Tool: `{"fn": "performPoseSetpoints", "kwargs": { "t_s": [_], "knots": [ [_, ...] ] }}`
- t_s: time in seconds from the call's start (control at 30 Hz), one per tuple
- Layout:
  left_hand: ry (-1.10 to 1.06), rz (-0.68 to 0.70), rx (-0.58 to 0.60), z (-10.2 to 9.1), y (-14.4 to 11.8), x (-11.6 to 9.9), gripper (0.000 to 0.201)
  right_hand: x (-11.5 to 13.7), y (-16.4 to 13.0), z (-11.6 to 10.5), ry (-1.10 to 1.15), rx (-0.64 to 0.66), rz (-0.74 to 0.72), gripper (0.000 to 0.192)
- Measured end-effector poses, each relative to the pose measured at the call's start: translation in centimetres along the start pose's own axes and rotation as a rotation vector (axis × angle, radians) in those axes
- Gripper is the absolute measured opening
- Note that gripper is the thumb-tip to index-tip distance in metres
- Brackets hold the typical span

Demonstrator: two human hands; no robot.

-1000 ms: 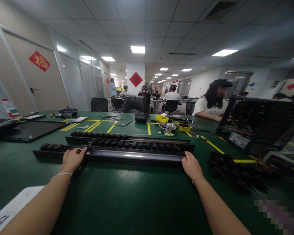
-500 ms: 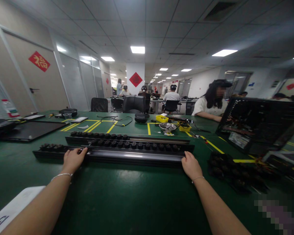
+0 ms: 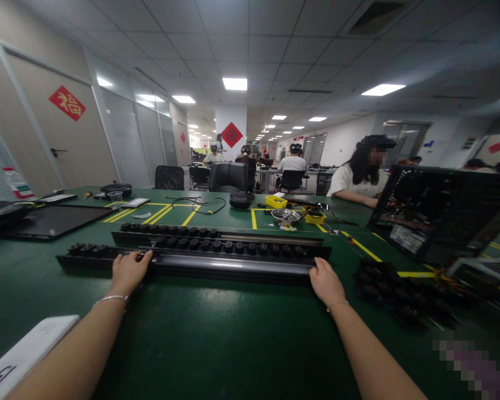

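Note:
A long black rail with a glossy channel lies across the green table in front of me. Several small black round parts sit in a row along its left end. My left hand is closed at the rail, pinching a small black round part that the fingers mostly hide. At the right end, my right hand grips the rail with thumb and fingers. Just behind it are a second row of black round parts and another black rail.
An open computer case stands at right, near a pile of black parts. Farther back are a metal bowl, a yellow tray and cables. A black panel lies at left. A co-worker sits across the table.
My left hand has slid slightly to the right along the rail with the small round part. The right hand stays at the rail's right end.

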State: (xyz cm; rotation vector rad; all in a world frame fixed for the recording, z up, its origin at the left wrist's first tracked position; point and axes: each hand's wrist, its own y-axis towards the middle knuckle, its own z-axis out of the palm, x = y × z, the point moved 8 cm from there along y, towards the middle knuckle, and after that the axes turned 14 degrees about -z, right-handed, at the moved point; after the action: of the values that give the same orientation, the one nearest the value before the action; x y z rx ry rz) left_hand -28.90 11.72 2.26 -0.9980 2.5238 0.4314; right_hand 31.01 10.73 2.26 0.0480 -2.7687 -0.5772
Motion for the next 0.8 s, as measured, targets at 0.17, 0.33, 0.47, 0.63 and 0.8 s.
{"fn": "performPoseSetpoints", "kwargs": {
  "t_s": [0.17,0.33,0.47,0.63,0.8],
  "knots": [
    [0.020,-0.013,0.005,0.2,-0.6,-0.2,0.073,-0.2,0.0,0.2,0.011,0.003,0.012,0.052],
    [0.022,-0.019,0.012,0.2,-0.7,-0.2,0.074,-0.1,0.0,0.2,0.018,0.009,0.009,0.053],
    [0.025,-0.027,0.008,0.2,-0.7,-0.1,0.073,-0.1,0.1,0.2,0.017,-0.006,-0.001,0.052],
    [0.035,-0.019,0.008,0.0,-0.9,-0.4,0.073,-0.3,0.1,0.3,0.015,-0.009,0.001,0.052],
    [0.044,-0.013,-0.011,-0.4,-1.7,-0.9,0.071,-0.4,0.1,0.4,0.015,0.010,0.005,0.053]
  ]
}}
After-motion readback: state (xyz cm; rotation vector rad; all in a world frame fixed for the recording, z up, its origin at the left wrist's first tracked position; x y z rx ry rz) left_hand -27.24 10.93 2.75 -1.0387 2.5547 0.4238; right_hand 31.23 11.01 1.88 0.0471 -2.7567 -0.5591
